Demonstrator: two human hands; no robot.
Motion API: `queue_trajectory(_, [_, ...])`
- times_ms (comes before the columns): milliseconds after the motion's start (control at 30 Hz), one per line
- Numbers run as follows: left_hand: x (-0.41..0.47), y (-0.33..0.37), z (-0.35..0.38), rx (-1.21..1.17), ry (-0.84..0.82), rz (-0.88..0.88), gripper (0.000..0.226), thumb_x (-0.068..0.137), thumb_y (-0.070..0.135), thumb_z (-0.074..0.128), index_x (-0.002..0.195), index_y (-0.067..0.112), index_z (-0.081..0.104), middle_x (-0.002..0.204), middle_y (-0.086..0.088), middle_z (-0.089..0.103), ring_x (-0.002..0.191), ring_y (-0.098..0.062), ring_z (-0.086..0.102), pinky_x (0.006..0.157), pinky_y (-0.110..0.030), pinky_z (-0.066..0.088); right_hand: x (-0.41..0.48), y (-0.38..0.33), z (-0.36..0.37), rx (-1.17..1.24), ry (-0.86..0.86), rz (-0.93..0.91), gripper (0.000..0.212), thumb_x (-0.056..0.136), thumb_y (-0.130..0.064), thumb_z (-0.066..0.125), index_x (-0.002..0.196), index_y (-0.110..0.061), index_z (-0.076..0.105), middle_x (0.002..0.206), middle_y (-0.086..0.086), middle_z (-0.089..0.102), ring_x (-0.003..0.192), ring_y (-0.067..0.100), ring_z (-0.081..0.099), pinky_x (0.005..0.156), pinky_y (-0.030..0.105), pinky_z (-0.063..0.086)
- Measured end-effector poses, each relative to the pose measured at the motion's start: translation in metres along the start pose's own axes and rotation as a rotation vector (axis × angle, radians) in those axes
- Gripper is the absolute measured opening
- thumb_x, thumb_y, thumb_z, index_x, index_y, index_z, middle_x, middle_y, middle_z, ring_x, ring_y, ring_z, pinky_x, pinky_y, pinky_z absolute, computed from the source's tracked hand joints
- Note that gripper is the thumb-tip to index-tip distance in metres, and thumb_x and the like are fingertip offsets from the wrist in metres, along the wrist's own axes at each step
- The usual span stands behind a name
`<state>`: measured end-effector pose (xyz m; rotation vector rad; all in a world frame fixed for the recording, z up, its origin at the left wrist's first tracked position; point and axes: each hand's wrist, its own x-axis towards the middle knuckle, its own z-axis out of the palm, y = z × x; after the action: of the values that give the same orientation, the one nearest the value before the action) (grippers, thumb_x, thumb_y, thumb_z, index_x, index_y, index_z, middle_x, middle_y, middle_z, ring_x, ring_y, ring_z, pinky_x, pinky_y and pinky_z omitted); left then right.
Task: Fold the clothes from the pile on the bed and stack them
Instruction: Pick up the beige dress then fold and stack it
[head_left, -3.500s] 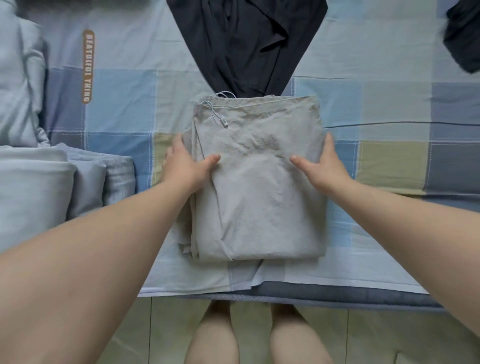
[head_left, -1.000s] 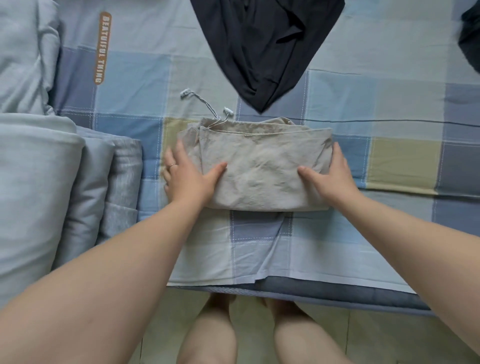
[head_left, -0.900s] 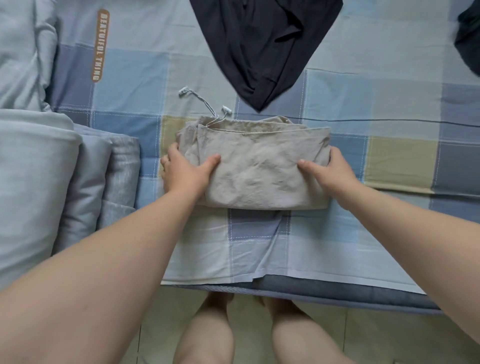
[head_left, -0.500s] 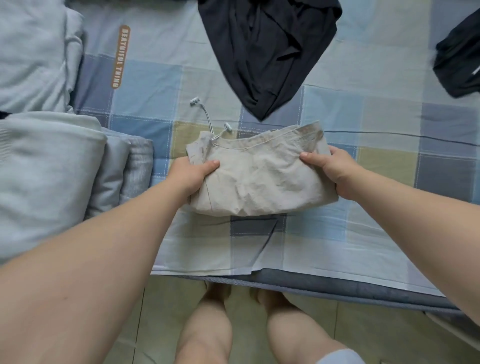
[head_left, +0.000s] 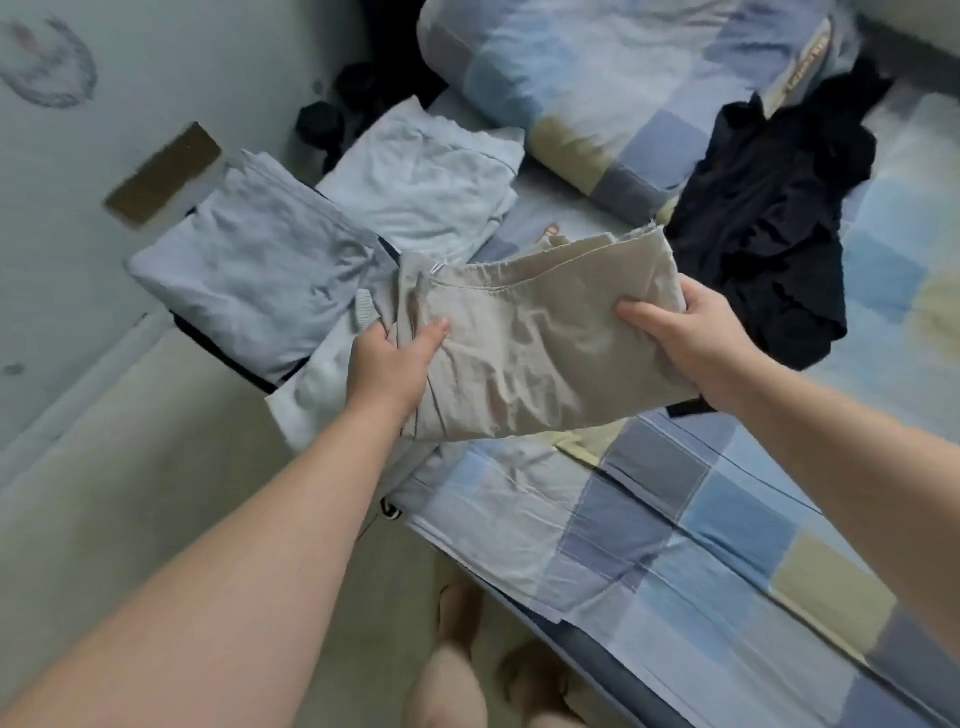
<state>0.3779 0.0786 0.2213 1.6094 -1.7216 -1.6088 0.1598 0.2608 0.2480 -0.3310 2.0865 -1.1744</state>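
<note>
1. Two hands share the load: the left hand (head_left: 387, 358) pinches the folded beige garment (head_left: 535, 353) at one side edge, thumb on top, and the right hand (head_left: 696, 343) grips the opposite edge.
2. It hangs above the near corner of the bed (head_left: 675, 545); hold it taut and level so the folds survive.
3. Lower it squarely onto the pale-blue folded stack (head_left: 260, 280) just beyond the left hand.
4. Dark unfolded clothes (head_left: 769, 218) lie farther right.

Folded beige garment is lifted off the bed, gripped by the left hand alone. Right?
Not quite. The head view shows both hands gripping the beige garment: left hand at one end, right hand at the other. It is lifted off the bed.
</note>
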Motion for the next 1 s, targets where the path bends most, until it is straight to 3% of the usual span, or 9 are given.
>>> queue_trajectory(100, [0.001, -0.016, -0.056, -0.111, 0.165, -0.057, 0.024, 0.083, 0.037, 0.079, 0.101, 0.025, 0.068, 0.098, 0.013, 0.07, 0.094, -0.012, 0.066, 0.087, -0.028, 0.049, 0.018, -0.04, 0.055, -0.104, -0.115, -0.115, 0.022, 0.088, -0.028, 0.076, 0.109, -0.028, 0.068, 0.097, -0.01, 0.073, 0.085, 0.007, 0.068, 0.073, 0.026, 0.054])
queue_trajectory(333, [0.015, -0.098, -0.116, -0.173, 0.362, -0.298, 0.032, 0.09, 0.041, 0.071, 0.108, 0.016, 0.062, 0.098, 0.003, 0.066, 0.095, -0.024, 0.064, 0.088, -0.037, 0.05, 0.078, -0.062, 0.192, -0.406, -0.268, -0.271, 0.027, 0.088, -0.029, 0.074, 0.108, -0.016, 0.063, 0.086, -0.005, 0.059, 0.083, 0.017, 0.056, 0.062, 0.026, 0.039])
queue_trajectory(500, [0.027, -0.142, -0.11, -0.122, 0.324, -0.42, 0.073, 0.084, 0.054, 0.069, 0.138, 0.01, 0.048, 0.134, -0.008, 0.06, 0.122, -0.032, 0.058, 0.105, -0.048, 0.047, 0.112, -0.038, 0.233, -0.618, -0.176, -0.16, 0.052, 0.091, -0.042, 0.069, 0.132, -0.015, 0.052, 0.12, 0.008, 0.059, 0.114, 0.031, 0.055, 0.085, 0.033, 0.038])
queue_trajectory(567, [0.024, -0.144, -0.108, 0.15, 0.442, -0.313, 0.069, 0.084, 0.047, 0.071, 0.138, 0.012, 0.045, 0.14, -0.01, 0.053, 0.127, -0.035, 0.051, 0.105, -0.047, 0.042, 0.107, -0.032, 0.237, -0.733, -0.1, -0.162, 0.064, 0.091, -0.047, 0.065, 0.145, -0.021, 0.041, 0.144, 0.007, 0.048, 0.132, 0.031, 0.045, 0.103, 0.042, 0.036])
queue_trajectory(667, [0.015, -0.124, -0.109, 0.547, 0.666, 0.195, 0.066, 0.086, 0.036, 0.069, 0.144, 0.014, 0.045, 0.153, -0.012, 0.039, 0.135, -0.038, 0.041, 0.104, -0.047, 0.032, 0.08, -0.027, 0.238, -0.924, -0.041, -0.548, 0.069, 0.094, -0.05, 0.054, 0.155, -0.031, 0.027, 0.163, 0.002, 0.022, 0.15, 0.029, 0.017, 0.12, 0.052, 0.012])
queue_trajectory(733, [0.021, -0.118, -0.103, 0.694, 0.526, 0.434, 0.064, 0.092, 0.04, 0.057, 0.15, 0.018, 0.041, 0.161, -0.011, 0.029, 0.145, -0.036, 0.032, 0.112, -0.049, 0.026, 0.062, -0.02, 0.241, -1.056, -0.135, -0.788, 0.069, 0.095, -0.056, 0.041, 0.158, -0.038, 0.02, 0.168, -0.002, 0.007, 0.155, 0.028, 0.002, 0.121, 0.056, 0.002])
queue_trajectory(767, [0.026, -0.118, -0.098, 0.758, 0.4, 0.445, 0.065, 0.094, 0.045, 0.049, 0.155, 0.023, 0.036, 0.166, -0.009, 0.021, 0.15, -0.034, 0.023, 0.118, -0.05, 0.02, 0.057, -0.013, 0.243, -1.118, -0.182, -0.831, 0.068, 0.095, -0.06, 0.035, 0.158, -0.04, 0.017, 0.169, -0.003, 0.002, 0.155, 0.029, -0.001, 0.121, 0.058, 0.001])
queue_trajectory(900, [0.046, -0.134, -0.08, 0.966, 0.025, 0.246, 0.073, 0.089, 0.068, 0.006, 0.158, 0.046, 0.001, 0.168, 0.008, -0.014, 0.155, -0.02, -0.013, 0.124, -0.047, -0.008, 0.059, 0.022, 0.256, -1.266, -0.242, -0.785, 0.066, 0.098, -0.068, 0.025, 0.158, -0.042, 0.018, 0.169, -0.004, 0.006, 0.155, 0.031, 0.001, 0.12, 0.065, 0.004])
queue_trajectory(1000, [0.055, -0.152, -0.073, 1.02, -0.055, 0.193, 0.07, 0.091, 0.069, 0.001, 0.156, 0.047, -0.012, 0.166, 0.011, -0.021, 0.153, -0.018, -0.02, 0.123, -0.046, -0.012, 0.068, 0.041, 0.262, -1.282, -0.253, -0.731, 0.065, 0.098, -0.069, 0.016, 0.158, -0.044, 0.013, 0.169, -0.007, 0.004, 0.156, 0.028, -0.002, 0.121, 0.061, -0.002])
